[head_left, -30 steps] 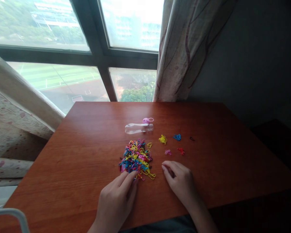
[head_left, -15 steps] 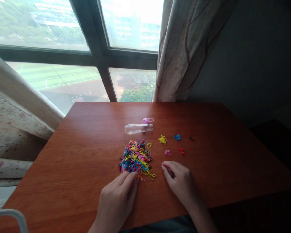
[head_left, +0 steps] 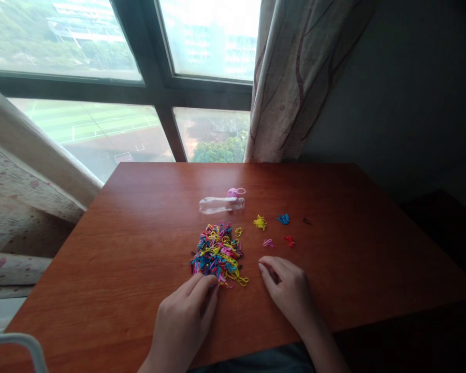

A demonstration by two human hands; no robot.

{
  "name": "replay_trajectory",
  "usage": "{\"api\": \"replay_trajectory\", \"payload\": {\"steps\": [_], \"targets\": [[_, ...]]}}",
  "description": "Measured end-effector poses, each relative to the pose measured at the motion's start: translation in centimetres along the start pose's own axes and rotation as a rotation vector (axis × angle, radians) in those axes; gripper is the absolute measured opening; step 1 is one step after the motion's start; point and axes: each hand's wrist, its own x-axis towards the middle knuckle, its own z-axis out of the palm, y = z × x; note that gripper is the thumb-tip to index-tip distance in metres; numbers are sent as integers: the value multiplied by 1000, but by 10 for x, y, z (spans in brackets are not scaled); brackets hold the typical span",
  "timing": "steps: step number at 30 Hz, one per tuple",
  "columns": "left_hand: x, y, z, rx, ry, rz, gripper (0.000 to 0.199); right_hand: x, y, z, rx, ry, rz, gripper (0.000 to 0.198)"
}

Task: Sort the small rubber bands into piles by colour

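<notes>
A heap of small bulb-shaped coloured loops (head_left: 217, 251) in yellow, blue, pink, red and black lies on the table. My left hand (head_left: 188, 311) is closed at the heap's near edge, thumb and forefinger together among the loops; whatever is between the tips is hidden. To the right of the heap, my right hand (head_left: 285, 282) rests with its fingertips pressed together, and anything in them is too small to see. Beyond it lie yellow loops (head_left: 260, 223), blue loops (head_left: 283, 218), pink loops (head_left: 268, 242), red loops (head_left: 289, 241) and a black loop (head_left: 307, 221), grouped by colour.
Behind the heap a clear plastic bottle (head_left: 217, 205) lies on its side, beside a pink cap (head_left: 236, 192) with a ring. The brown wooden table (head_left: 140, 217) reaches to the window (head_left: 213, 134), with curtains (head_left: 295, 77) at both sides. A white curved tube (head_left: 23, 339) is at lower left.
My left hand has shifted very slightly left at the edge of the heap. My right hand and the colour groups look unchanged.
</notes>
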Motion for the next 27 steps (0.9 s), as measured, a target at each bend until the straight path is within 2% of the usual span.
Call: {"api": "replay_trajectory", "payload": {"steps": [15,19,27], "targets": [[0,-1,1,63,-93,49,25,-1,1,0,-8,5,-7,14],[2,0,3,80,-87,45,24,-1,0,0,2,4,-4,13],[3,0,6,119,-168,65,20,1,-1,-1,0,-2,-4,14]]}}
